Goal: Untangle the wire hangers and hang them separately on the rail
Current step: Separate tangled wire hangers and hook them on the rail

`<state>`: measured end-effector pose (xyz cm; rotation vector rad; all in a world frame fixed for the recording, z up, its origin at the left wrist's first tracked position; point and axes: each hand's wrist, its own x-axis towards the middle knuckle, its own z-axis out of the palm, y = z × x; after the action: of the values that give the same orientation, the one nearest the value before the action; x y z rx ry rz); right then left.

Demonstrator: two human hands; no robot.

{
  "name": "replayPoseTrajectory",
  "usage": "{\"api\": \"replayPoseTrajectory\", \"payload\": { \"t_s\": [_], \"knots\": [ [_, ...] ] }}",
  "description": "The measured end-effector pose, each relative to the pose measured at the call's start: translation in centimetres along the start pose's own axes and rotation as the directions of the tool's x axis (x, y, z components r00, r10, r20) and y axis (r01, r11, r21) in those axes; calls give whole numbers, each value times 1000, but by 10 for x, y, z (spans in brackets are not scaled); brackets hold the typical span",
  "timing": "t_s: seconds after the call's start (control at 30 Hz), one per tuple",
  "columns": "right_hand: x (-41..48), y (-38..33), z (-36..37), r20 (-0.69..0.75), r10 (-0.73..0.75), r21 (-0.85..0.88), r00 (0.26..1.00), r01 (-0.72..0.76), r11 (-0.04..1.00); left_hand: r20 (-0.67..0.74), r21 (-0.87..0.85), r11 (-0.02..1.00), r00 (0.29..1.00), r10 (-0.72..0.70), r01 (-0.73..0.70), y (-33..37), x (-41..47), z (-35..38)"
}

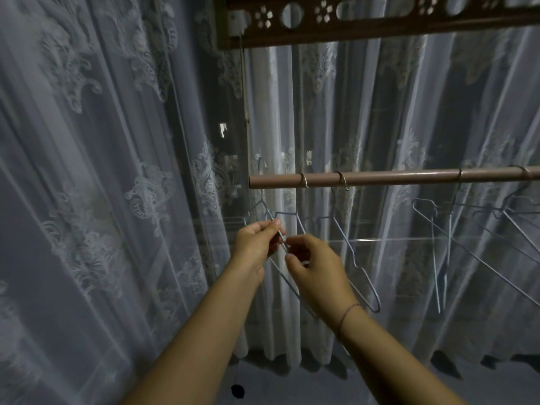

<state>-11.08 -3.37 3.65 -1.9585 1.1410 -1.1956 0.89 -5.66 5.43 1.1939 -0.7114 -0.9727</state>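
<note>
left hand [257,244] – pinches thin grey wire hanger [279,267] | right hand [315,273] – fingertips hidden, grip unclear | brown rail [394,177] cut off right

Brown rail [409,177], 4 hanger hooks [304,180] over it

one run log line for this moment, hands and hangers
left hand: pinching wire hanger | right hand: fingers on same wire | rail: four hooks on | held hanger: not yet on rail
</note>
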Motion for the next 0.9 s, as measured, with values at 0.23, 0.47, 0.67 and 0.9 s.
{"api": "replayPoseTrajectory", "payload": {
  "t_s": [0.23, 0.47, 0.67, 0.9],
  "knots": [
    [7, 5, 17, 126, 104, 75, 987, -114, 991, -25, 85, 991, 995, -98, 100, -8, 19, -17],
    [5, 7, 29, 232, 169, 1, 958, -174, 985, -26, 217, 964, 988, -151, 153, -34, 1, -87],
    [2, 19, 60, 269, 93, -124, 959, -61, 990, 21, 586, 804, 991, -136, 98, -44, -7, -166],
    [-4, 30, 87, 404, 49, -203, 913, 37, 978, 172, 709, 702, 982, -75, -71, -37, -10, -199]
  ]
}}
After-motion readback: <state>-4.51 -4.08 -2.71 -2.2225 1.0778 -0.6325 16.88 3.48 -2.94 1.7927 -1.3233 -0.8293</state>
